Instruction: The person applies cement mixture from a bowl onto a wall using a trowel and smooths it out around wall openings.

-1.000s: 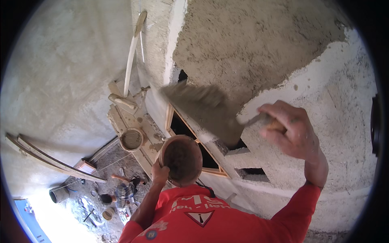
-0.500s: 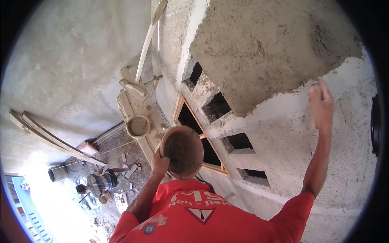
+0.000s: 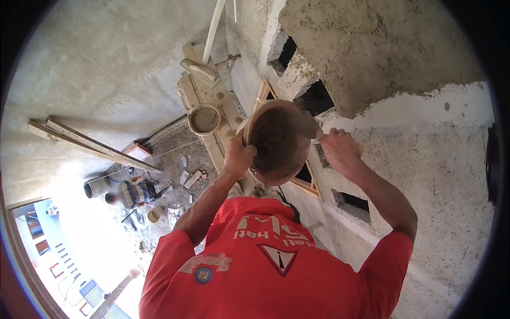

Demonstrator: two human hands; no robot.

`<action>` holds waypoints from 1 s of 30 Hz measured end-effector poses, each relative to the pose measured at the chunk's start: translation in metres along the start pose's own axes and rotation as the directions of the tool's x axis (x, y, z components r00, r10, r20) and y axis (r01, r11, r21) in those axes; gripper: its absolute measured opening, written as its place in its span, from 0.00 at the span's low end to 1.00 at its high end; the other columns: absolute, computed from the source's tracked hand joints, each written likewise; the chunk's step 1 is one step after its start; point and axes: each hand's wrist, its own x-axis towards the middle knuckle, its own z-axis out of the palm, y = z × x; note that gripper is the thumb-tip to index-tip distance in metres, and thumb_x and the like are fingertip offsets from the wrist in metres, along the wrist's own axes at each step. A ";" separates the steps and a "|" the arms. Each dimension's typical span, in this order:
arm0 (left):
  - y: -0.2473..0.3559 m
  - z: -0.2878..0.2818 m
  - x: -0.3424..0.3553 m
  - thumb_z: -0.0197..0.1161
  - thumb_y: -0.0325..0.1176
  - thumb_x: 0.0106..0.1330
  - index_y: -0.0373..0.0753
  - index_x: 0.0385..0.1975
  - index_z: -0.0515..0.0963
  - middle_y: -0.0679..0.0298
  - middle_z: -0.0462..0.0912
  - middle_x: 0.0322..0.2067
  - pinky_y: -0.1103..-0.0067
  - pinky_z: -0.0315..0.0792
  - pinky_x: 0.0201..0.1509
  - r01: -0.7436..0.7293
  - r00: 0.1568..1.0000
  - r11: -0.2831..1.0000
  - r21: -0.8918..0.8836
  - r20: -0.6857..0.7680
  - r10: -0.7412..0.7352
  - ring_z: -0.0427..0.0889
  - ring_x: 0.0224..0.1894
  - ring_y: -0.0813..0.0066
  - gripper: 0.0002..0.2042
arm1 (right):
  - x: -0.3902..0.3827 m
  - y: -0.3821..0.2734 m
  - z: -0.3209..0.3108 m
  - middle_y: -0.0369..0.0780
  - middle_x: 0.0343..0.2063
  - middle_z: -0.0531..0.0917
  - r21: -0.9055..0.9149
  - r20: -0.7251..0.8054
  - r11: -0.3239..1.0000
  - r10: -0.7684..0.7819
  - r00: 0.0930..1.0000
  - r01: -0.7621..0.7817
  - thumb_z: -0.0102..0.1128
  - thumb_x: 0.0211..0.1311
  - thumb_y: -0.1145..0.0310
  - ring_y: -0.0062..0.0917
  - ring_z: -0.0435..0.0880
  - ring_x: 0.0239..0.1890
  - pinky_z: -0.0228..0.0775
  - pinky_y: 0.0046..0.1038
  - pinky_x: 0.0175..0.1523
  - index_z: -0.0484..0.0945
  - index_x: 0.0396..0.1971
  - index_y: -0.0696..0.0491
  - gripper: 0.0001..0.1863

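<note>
Shifted leftward to mid-frame, a flat grey trowel [image 3: 305,125] is clenched by the right hand [image 3: 340,150] beside a round, brown, mortar-holding bucket [image 3: 298,159] grasped by the left hand [image 3: 238,155].

The bucket [image 3: 298,157] is open mid-mouth, but the left grip [image 3: 238,156] blocks its left rim, the trowel [image 3: 304,126] its right.

The red shirt [image 3: 249,297] bears white lettering [image 3: 273,228] across its upper part, at twelve o'clock from a triangular warning sign [image 3: 279,258] with an exclamation mark. At nine o'clock from that sign is a pale lettered print [image 3: 207,262], with a round blue emblem [image 3: 203,275] at its six o'clock.
</note>
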 end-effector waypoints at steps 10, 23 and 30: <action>0.004 0.028 -0.002 0.57 0.22 0.48 0.32 0.61 0.73 0.57 0.85 0.46 0.75 0.73 0.55 -0.068 0.998 0.998 0.013 -0.007 0.068 0.81 0.47 0.68 0.32 | 0.009 -0.065 0.077 0.53 0.35 0.85 0.746 -0.086 0.660 -0.034 0.996 0.087 0.60 0.59 0.65 0.50 0.85 0.41 0.78 0.47 0.47 0.78 0.53 0.50 0.20; 0.004 0.025 -0.013 0.58 0.21 0.48 0.31 0.57 0.75 0.58 0.84 0.41 0.75 0.75 0.48 -0.003 0.998 0.998 -0.056 -0.055 0.000 0.81 0.41 0.68 0.30 | -0.012 -0.038 0.137 0.54 0.30 0.84 0.746 -0.115 0.664 0.044 0.992 0.057 0.64 0.59 0.53 0.52 0.85 0.35 0.76 0.49 0.40 0.76 0.52 0.50 0.24; 0.007 0.009 0.021 0.59 0.20 0.47 0.31 0.55 0.76 0.59 0.84 0.40 0.75 0.75 0.48 0.009 0.999 0.985 -0.173 -0.031 -0.014 0.81 0.40 0.69 0.28 | -0.007 -0.018 0.078 0.54 0.32 0.85 0.694 -0.095 0.720 0.080 0.992 0.009 0.62 0.61 0.55 0.51 0.85 0.37 0.78 0.47 0.46 0.76 0.55 0.52 0.26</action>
